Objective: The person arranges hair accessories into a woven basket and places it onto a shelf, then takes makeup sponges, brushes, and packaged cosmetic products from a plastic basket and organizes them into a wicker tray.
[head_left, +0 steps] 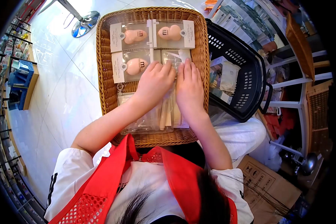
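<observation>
Inside a brown wicker basket (202,22) lie several clear-windowed boxes of peach makeup sponges. One makeup sponge box (133,36) is at the top left, another makeup sponge box (174,33) at the top right. A third sponge box (132,65) sits beside my left hand (156,80), whose bent fingers close at the edge of a clear plastic package (170,56). My right hand (189,87) lies along the package's right side, fingers stretched and close together; its thumb is hidden. Below the hands are more clear packages (143,121), one with a long beige handle-like item (164,115).
A black plastic shopping basket (246,86) holding packaged goods, including a white pouch (229,76), adjoins the wicker basket on the right. A cardboard box (267,183) is at lower right. Shelves (291,93) line the right; a blue display (22,80) stands left on the tiled floor (67,86).
</observation>
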Tool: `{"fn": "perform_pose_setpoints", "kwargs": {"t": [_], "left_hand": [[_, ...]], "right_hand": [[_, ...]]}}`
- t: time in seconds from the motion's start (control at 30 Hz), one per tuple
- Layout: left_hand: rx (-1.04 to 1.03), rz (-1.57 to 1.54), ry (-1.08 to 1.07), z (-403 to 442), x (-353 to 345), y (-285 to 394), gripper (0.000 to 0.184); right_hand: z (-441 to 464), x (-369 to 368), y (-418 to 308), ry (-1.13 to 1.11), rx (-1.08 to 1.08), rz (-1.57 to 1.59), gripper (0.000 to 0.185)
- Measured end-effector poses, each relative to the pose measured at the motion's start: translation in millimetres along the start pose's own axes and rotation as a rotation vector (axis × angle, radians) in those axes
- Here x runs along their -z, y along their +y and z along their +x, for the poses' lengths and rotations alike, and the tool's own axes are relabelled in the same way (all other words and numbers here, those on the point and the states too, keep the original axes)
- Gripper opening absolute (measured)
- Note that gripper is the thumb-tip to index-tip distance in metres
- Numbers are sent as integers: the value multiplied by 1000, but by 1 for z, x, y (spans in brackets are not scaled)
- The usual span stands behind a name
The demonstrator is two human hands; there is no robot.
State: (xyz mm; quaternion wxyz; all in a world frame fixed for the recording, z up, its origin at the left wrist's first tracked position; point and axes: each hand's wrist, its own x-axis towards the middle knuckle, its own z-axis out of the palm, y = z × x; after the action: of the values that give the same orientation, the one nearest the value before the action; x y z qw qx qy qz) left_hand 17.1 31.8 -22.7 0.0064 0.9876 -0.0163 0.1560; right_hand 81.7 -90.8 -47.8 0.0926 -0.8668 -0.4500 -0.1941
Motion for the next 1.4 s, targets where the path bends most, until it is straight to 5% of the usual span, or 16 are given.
{"fn": "perform_pose_setpoints", "kwargs": {"t": [0.2,0.33,0.43,0.53,0.57,0.67,0.8,0.93,1.07,1.17,1.23,1.33,1.4], "left_hand": [[13,51,103,1,-9,-4,28],[-2,40,120,2,-9,-4,27],[0,38,82,4,9,-2,32],[7,-24,115,8,17,-14,47],[-8,16,104,13,20,-19,52],[16,38,9,35,33,-28,69],[43,206,-213,41,13,-42,85],[79,204,-288,40,14,-47,92],[110,221,-257,33,9,-52,91],[127,219,-268,34,10,-57,91],[144,215,-302,36,10,-59,90],[129,217,-282,36,7,-65,89],[143,217,-278,36,5,-70,89]], "right_hand": [[11,-6,11,160,18,150,27],[9,3,8,43,-16,113,28],[1,40,13,138,27,291,41],[-22,50,24,151,-380,486,60],[-35,42,31,-19,-445,631,74],[-48,25,39,-334,-579,1274,68],[-47,26,34,-295,-448,1248,57],[-31,15,65,-590,-465,1455,50],[10,-44,140,-219,-672,1122,35],[29,-134,229,-277,-857,827,38],[19,-198,271,-326,-846,352,37],[-12,-235,310,-449,-378,0,59],[-11,-222,314,-718,-512,-93,71]]}}
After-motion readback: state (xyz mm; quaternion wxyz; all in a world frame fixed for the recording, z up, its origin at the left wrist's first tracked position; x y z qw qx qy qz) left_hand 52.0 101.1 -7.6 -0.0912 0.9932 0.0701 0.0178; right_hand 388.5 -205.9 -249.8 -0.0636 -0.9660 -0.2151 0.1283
